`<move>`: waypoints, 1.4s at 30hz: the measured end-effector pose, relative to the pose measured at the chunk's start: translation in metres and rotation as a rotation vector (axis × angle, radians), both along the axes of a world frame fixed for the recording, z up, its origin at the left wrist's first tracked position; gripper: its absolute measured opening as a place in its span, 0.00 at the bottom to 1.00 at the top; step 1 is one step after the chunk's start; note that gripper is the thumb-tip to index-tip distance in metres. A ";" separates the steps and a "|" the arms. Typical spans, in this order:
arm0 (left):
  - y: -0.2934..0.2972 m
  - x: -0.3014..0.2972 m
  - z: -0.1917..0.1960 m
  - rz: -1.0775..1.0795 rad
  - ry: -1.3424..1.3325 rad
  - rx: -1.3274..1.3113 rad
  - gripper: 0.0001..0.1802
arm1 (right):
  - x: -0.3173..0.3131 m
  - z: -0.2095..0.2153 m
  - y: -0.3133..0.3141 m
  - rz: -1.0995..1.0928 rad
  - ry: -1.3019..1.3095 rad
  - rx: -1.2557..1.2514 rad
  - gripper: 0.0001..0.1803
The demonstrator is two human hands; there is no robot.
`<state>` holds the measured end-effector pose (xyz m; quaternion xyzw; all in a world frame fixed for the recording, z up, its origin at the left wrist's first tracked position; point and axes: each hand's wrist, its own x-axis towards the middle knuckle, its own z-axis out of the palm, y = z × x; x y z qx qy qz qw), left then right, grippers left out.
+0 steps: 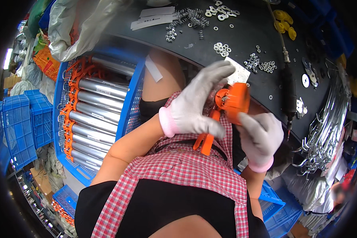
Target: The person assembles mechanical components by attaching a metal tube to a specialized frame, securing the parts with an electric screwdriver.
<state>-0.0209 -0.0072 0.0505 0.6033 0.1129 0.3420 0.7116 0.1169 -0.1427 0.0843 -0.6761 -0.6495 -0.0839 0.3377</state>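
Between your fanned-out left grip (194, 102) and right grip (261, 137) there's a kinda blurry orange part (237, 99), right's clamped on it, washers (222, 49) beyond on the bench (250, 37).

The bare left forearm (133, 146) slants up and rightward, its gloved left grip (188, 107) spread wide, thumb well apart from the fingers. The right forearm (253, 183) rises steeply, the gloved right grip (262, 135) curled inward.

Workshop, with springs (191, 16) and washers (222, 50)
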 end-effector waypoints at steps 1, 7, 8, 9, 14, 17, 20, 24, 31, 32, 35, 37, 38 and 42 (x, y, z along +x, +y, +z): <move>0.013 -0.009 0.011 -0.277 0.248 0.134 0.62 | -0.004 0.003 0.005 0.029 -0.070 -0.065 0.16; 0.018 -0.001 0.005 0.093 -0.176 -0.307 0.15 | -0.018 0.007 0.038 -0.078 1.166 0.107 0.37; 0.021 -0.005 0.003 0.126 -0.230 -0.250 0.15 | -0.013 0.004 0.040 0.019 1.287 0.135 0.37; 0.025 -0.011 0.001 0.151 -0.149 -0.127 0.11 | -0.010 0.005 0.039 0.044 1.445 0.134 0.36; 0.013 -0.003 0.022 0.080 0.319 0.307 0.05 | -0.023 0.004 0.051 -0.051 1.500 0.270 0.36; 0.011 0.005 0.014 0.108 0.322 0.303 0.06 | -0.028 0.004 0.049 -0.027 1.712 0.349 0.34; 0.015 0.011 0.016 0.206 0.362 0.164 0.06 | -0.028 -0.003 0.042 -0.004 1.805 0.360 0.33; 0.035 0.003 0.011 0.276 0.064 0.922 0.12 | -0.017 -0.011 0.031 -0.147 0.794 0.266 0.15; 0.045 -0.008 -0.030 0.322 0.042 1.259 0.23 | 0.006 -0.043 0.022 0.034 0.147 0.200 0.15; 0.044 -0.007 -0.028 0.317 0.044 1.258 0.23 | 0.006 -0.055 0.019 0.041 0.199 0.184 0.15; 0.042 -0.003 -0.021 0.087 0.419 1.045 0.27 | 0.003 -0.071 0.013 0.024 0.321 0.183 0.16; 0.039 -0.002 -0.018 0.080 0.440 1.035 0.27 | 0.003 -0.071 0.011 0.031 0.351 0.194 0.16; 0.037 -0.003 -0.016 0.075 0.460 1.027 0.27 | 0.004 -0.069 0.011 0.036 0.383 0.150 0.16; 0.034 -0.002 -0.003 0.046 0.534 0.992 0.24 | 0.005 -0.063 0.009 0.036 0.520 0.060 0.15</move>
